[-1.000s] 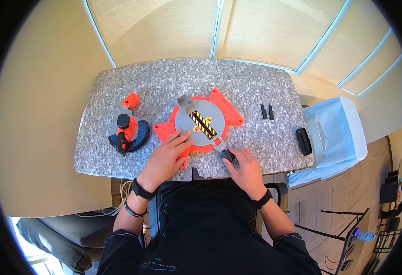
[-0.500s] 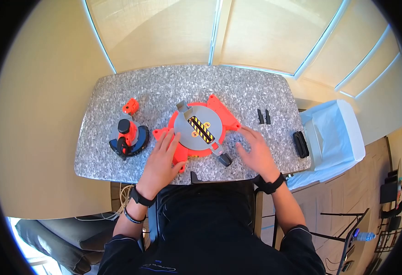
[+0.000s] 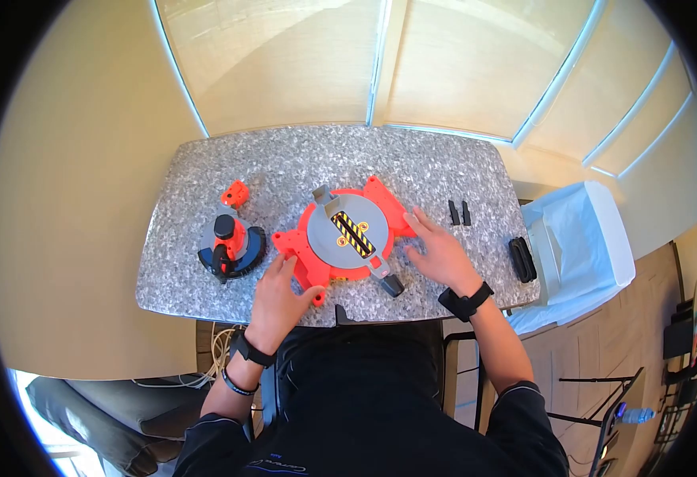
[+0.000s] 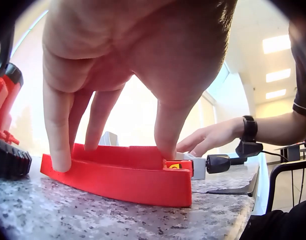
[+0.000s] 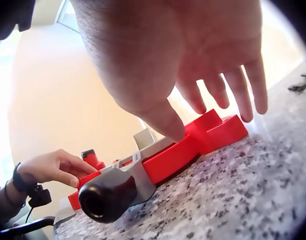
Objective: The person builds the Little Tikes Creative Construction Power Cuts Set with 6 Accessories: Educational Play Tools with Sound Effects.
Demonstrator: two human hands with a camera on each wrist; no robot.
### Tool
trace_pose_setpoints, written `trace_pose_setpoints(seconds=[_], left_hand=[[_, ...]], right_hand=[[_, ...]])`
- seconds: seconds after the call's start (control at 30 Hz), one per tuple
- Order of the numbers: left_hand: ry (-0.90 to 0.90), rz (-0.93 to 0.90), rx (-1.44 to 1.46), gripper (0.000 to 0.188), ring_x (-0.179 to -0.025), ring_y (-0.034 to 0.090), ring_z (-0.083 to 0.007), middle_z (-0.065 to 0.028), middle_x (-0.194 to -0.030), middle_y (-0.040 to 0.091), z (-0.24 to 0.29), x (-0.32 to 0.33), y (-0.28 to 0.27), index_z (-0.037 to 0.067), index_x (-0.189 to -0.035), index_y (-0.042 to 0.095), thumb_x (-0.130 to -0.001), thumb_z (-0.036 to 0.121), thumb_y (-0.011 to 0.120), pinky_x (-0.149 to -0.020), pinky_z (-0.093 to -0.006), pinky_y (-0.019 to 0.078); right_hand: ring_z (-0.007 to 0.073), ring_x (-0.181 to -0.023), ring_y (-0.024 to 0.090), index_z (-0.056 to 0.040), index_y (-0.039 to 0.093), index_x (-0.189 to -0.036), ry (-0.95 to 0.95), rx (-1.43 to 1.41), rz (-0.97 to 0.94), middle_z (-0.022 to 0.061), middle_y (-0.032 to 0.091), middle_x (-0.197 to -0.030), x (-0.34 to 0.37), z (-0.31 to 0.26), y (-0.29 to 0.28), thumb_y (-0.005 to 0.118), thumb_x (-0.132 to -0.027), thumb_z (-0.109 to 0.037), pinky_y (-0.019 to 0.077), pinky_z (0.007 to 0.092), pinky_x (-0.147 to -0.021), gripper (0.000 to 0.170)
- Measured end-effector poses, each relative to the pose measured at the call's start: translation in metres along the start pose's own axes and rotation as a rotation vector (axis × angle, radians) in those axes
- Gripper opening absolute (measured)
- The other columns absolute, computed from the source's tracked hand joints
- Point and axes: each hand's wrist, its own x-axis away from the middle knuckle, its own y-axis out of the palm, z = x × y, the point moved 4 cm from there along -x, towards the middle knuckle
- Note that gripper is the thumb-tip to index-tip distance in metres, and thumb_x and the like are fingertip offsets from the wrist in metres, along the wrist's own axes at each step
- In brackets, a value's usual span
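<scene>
A toy miter saw base (image 3: 302, 251), red with a grey round turntable (image 3: 320, 234), lies on the speckled table. A yellow-and-black striped slot crosses the turntable, and a black knob (image 3: 394, 285) juts from its front. With its fingers spread and pointing down, my left hand (image 3: 275, 302) touches the base's left wing; its fingertips and thumb meet the red wall (image 4: 123, 182) in the left wrist view. Over the right wing (image 5: 225, 134), my right hand (image 3: 442, 253) holds its fingers straight and apart, the thumb close to the turntable's edge.
Left of the base stands a red saw head (image 3: 233, 238) with a dark blade guard, and a small red piece (image 3: 235, 193) behind it. Two slim black parts (image 3: 466, 213) and a black folded item (image 3: 522, 260) lie at the right. A lined bin (image 3: 579, 246) adjoins the table's right edge.
My right hand has let go of the black knob and moved right and away from me to the right wing. My left hand has drawn back from the turntable onto the left wing.
</scene>
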Motion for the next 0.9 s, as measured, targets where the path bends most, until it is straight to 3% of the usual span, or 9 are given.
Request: trace_pose_setpoints(seconds=[0.13,0.27,0.33,0.53,0.9], left_hand=[[0.017,-0.035,0.025,0.068,-0.127,0.063,-0.0499,-0.0376,-0.143,0.058,-0.008,-0.004,0.006,-0.01,-0.131,0.065,-0.081,0.03,0.09,-0.105,-0.0506,0.0544],[0.059,-0.028,0.058,0.06,-0.124,0.064,-0.0495,-0.0378,-0.142,0.059,-0.015,-0.009,0.007,-0.01,-0.126,0.068,-0.083,0.026,0.088,-0.102,-0.0496,0.0555],[0.041,-0.073,0.096,0.051,-0.118,0.066,-0.0495,-0.0372,-0.139,0.061,-0.011,-0.013,0.001,-0.009,-0.121,0.07,-0.084,0.022,0.087,-0.099,-0.0493,0.0563],[0.074,-0.057,0.064,0.04,-0.112,0.067,-0.0502,-0.035,-0.139,0.061,-0.01,-0.019,0.004,-0.008,-0.119,0.071,-0.087,0.014,0.081,-0.097,-0.0494,0.0563],[0.095,-0.064,0.062,0.041,-0.126,0.064,-0.0458,-0.0302,-0.139,0.065,-0.015,-0.038,0.014,-0.009,-0.125,0.07,-0.09,0.012,0.078,-0.107,-0.0475,0.0528]], right_hand=[[0.0417,-0.129,0.063,-0.0058,0.05,-0.156,-0.002,0.056,-0.064,0.0223,0.054,-0.157,0.002,-0.002,0.004,0.068,-0.097,-0.028,0.0544,0.047,-0.106,0.066],[0.0432,-0.125,0.066,-0.008,0.052,-0.155,-0.001,0.071,-0.046,0.0222,0.06,-0.151,0.01,-0.008,-0.002,0.072,-0.096,-0.026,0.0546,0.0469,-0.106,0.065],[0.041,-0.121,0.066,-0.0028,0.052,-0.153,-0.004,0.096,-0.084,0.0213,0.062,-0.148,0.015,-0.01,-0.005,0.069,-0.097,-0.029,0.0565,0.0484,-0.1,0.064],[0.0392,-0.112,0.069,-0.0018,0.055,-0.15,-0.001,0.149,-0.117,0.0199,0.066,-0.143,0.03,-0.015,-0.014,0.07,-0.096,-0.029,0.058,0.0491,-0.095,0.062],[0.0355,-0.099,0.073,-0.0012,0.066,-0.137,-0.015,0.227,-0.06,0.0163,0.077,-0.121,0.054,-0.027,-0.024,0.07,-0.096,-0.028,0.06,0.0476,-0.084,0.049]])
